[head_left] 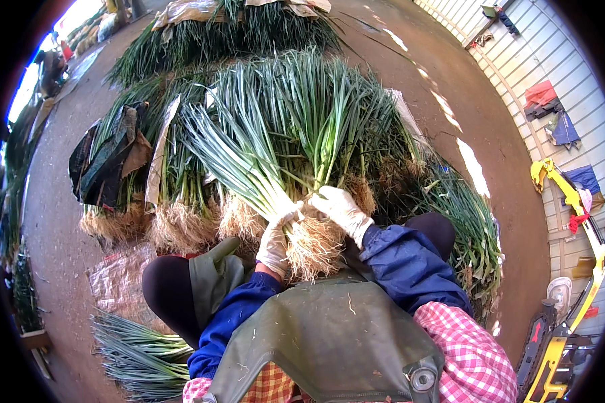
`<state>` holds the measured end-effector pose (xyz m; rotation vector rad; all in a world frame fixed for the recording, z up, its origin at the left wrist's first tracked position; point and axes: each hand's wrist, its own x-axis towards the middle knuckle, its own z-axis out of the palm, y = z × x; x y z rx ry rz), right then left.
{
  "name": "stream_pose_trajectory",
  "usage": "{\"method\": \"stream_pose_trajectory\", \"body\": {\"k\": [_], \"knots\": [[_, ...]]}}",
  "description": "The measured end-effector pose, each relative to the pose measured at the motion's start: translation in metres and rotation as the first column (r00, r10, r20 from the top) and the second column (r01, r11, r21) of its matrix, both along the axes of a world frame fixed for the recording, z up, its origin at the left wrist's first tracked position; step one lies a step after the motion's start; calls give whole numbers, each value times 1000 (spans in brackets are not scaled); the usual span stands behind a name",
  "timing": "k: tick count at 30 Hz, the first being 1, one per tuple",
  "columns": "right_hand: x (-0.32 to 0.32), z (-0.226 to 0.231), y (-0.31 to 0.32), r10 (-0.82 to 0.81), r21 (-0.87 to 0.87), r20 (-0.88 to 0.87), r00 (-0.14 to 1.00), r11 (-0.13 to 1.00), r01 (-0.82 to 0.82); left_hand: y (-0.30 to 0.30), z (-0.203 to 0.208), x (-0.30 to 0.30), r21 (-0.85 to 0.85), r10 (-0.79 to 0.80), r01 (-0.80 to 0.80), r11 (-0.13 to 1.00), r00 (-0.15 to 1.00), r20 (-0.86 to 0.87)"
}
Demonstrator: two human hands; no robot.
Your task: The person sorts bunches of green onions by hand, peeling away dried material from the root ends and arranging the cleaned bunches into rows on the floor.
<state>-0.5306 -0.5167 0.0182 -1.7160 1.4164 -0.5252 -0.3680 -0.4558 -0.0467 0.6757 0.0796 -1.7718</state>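
In the middle of the head view, a bunch of green onions [238, 158] fans away from me, its shaggy pale roots [314, 243] hanging over my lap. My left hand [275, 245], in a whitish glove, is wrapped round the lower stems just beside the roots. Across from it, my right hand [343, 211], gloved too, closes its fingers on the pale stem bases of a second fan of green onions [324, 127] that leans right. The roots partly hide the fingertips of both hands.
Rows of green onions with tan roots [181, 225] lie ahead. A loose heap of onions [460, 228] is at my right and a smaller pile [141, 352] at lower left. A dark cloth [107, 161] covers bundles at left. Yellow machinery [588, 282] stands by the right wall.
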Motion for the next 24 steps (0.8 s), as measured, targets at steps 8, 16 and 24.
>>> {"method": "stream_pose_trajectory", "body": {"k": [8,16,24], "knots": [[14,-10,15,-48,240,462,886,968,-72,5,-4,0,-81,47,-30,996,976,212],[5,28,55,64,-108,101,993,993,-53,5,22,-7,43,1,0,999,1000,-29],[-15,139,49,-285,97,741,608,941,324,1,-26,14,-25,61,-63,998,995,-81]]}}
